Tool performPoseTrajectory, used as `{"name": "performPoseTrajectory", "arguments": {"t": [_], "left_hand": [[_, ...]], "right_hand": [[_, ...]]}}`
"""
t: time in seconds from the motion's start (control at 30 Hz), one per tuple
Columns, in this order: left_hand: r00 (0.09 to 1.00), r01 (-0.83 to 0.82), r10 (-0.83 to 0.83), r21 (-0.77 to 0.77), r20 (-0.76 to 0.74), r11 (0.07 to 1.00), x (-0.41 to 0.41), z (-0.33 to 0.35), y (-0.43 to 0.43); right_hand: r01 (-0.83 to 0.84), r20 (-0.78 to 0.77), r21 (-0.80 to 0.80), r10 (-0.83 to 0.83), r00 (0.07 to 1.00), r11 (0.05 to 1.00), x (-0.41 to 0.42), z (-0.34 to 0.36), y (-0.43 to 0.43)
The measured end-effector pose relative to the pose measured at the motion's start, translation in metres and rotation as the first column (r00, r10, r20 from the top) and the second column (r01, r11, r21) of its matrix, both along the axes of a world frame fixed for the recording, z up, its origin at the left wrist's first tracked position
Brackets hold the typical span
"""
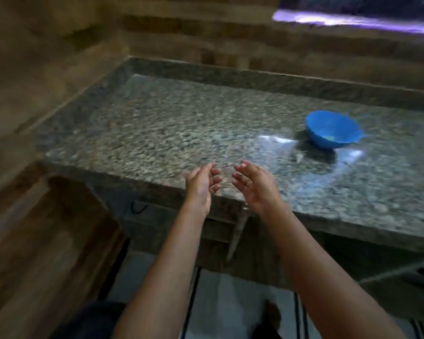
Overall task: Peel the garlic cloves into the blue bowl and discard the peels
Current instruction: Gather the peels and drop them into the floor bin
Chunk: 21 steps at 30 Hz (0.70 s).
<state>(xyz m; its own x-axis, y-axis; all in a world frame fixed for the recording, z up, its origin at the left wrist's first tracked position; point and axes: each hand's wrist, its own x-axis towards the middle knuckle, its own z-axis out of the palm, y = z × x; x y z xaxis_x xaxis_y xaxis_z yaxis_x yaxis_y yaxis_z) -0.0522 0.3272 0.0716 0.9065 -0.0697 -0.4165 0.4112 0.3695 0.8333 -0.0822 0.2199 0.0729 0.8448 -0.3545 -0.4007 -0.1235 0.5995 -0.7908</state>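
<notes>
- We find the left grip (201, 184) and the right grip (255, 187) apart from each other, palms facing, fingers relaxed and holding nothing, above the near edge of the bench (181, 123).
- We judge the step in hand to be clearing peel from the palms. We should rub them clear of the bowl, so no skin drops among the cloves.
- The blue bowl (318, 140) stands on the bench, ahead and to the right, well apart from both grips; the right grip is nearer.
- A pale speck lies inside it; blur prevents identification.
</notes>
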Motion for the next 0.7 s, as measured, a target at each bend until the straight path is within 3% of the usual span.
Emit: {"name": "performPoseTrajectory", "arguments": {"t": [0.2,0.33,0.4,0.5,0.7], "left_hand": [[0.957,0.289,-0.288,-0.002,0.04,0.957,0.007,0.012,-0.169],[0.925,0.379,-0.38,0.077,-0.001,0.922,0.012,0.007,-0.252],[0.916,0.401,-0.4,0.103,-0.024,0.91,0.016,0.003,-0.273],[0.917,0.399,-0.396,0.143,-0.05,0.906,0.025,-0.003,-0.298],[0.916,0.401,-0.396,0.215,-0.068,0.89,0.043,-0.016,-0.316]], "right_hand": [[0.165,0.014,-0.179,-0.166,0.986,0.97,-0.01,0.005,-0.161],[0.141,-0.135,-0.408,-0.213,0.968,0.902,0.0,-0.016,-0.255],[0.092,-0.225,-0.555,-0.256,0.94,0.827,0.008,-0.032,-0.287],[-0.085,-0.353,-0.763,-0.304,0.885,0.64,0.021,-0.051,-0.324],[-0.309,-0.448,-0.854,-0.289,0.846,0.419,0.037,-0.061,-0.339]]}}
